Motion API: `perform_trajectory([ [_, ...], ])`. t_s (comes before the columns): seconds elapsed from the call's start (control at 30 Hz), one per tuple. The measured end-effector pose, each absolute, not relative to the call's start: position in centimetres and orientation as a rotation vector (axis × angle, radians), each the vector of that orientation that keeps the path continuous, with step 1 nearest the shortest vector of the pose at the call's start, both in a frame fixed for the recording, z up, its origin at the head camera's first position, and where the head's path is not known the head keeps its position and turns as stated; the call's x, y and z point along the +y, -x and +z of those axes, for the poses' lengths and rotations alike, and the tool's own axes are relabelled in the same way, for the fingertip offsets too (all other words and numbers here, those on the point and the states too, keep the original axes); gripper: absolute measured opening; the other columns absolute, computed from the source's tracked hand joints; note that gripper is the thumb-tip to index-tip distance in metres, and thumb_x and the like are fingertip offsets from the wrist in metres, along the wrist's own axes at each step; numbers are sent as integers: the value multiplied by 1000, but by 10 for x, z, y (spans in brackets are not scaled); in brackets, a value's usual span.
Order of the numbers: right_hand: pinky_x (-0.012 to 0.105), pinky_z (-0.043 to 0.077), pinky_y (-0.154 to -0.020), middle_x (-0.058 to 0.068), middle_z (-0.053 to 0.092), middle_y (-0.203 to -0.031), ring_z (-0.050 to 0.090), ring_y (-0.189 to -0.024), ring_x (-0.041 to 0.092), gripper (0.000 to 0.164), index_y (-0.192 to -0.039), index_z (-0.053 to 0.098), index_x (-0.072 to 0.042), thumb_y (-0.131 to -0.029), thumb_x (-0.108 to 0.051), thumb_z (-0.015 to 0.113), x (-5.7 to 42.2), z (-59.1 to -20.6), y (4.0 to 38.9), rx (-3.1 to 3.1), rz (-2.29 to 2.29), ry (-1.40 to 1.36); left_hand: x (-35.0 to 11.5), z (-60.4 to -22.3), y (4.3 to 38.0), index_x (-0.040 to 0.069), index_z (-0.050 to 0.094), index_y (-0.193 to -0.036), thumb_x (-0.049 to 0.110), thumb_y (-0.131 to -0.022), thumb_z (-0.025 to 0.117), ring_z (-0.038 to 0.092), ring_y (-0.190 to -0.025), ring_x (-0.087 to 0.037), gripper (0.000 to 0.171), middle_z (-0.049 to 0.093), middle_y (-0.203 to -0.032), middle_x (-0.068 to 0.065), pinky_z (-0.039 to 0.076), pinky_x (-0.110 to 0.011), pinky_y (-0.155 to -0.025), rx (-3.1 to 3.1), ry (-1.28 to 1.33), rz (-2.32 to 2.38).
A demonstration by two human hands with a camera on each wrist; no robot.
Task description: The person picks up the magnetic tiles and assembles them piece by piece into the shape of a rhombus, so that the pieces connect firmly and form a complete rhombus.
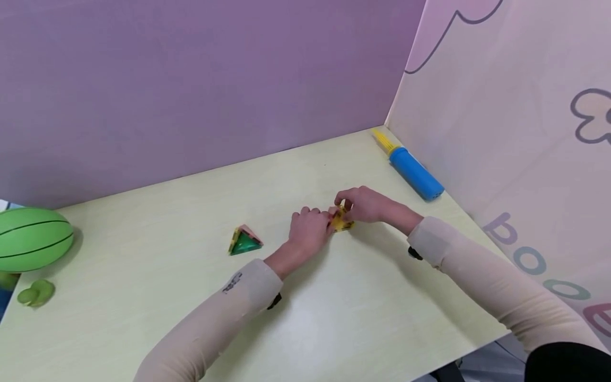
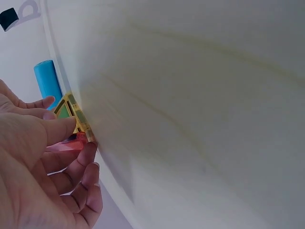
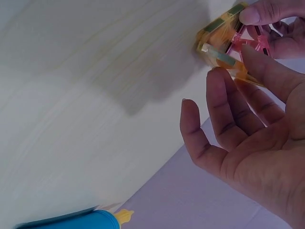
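Observation:
Both hands meet over the table at a small cluster of translucent yellow and red magnetic tiles point(image 1: 341, 222). My left hand point(image 1: 309, 231) pinches the cluster's left side; in the left wrist view its thumb lies on the yellow tile point(image 2: 79, 117) and its fingers curl beside the red tile point(image 2: 69, 144). Opposite it, my right hand point(image 1: 365, 204) grips the yellow part between thumb and fingers, seen at the orange-tinted yellow tile point(image 3: 224, 58) in the right wrist view. A small pyramid of green, yellow and red tiles point(image 1: 245, 242) sits left of my left hand.
A blue hand pump point(image 1: 416, 172) with a yellow nozzle lies at the back right, by the wall. On the far left are a green balloon point(image 1: 35, 239) with dark stripes and a small green rounded object point(image 1: 37, 293). A purple panel point(image 1: 215, 90) borders the table's back.

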State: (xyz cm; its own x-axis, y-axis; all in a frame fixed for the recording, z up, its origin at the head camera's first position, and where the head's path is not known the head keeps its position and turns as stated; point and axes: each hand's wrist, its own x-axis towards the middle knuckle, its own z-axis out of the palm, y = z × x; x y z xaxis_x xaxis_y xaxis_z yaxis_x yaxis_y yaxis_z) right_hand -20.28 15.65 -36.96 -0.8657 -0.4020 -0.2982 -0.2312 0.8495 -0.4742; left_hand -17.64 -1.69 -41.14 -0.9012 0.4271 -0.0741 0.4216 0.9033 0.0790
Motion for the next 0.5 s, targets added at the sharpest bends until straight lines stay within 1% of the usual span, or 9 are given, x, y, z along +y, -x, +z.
perform_trajectory([
  [0.27,38,53,-87,13,66,-110,59,-96,27,38,-128,63,-12,-91,-14,73,157,-371,207,2641,-611,465,-16,-412,178,17,71,-119,44,-97,64,54,-87,-23,36,68,-99,-3,47,-39,-79,2976,-641,111],
  [0.5,37,53,-85,12,65,-107,58,-94,26,39,-127,62,-11,-90,-13,73,156,-374,209,2642,-602,459,-17,-413,179,17,72,-113,43,-98,63,53,-85,-23,32,67,-95,-2,45,-39,-77,2978,-638,131],
])
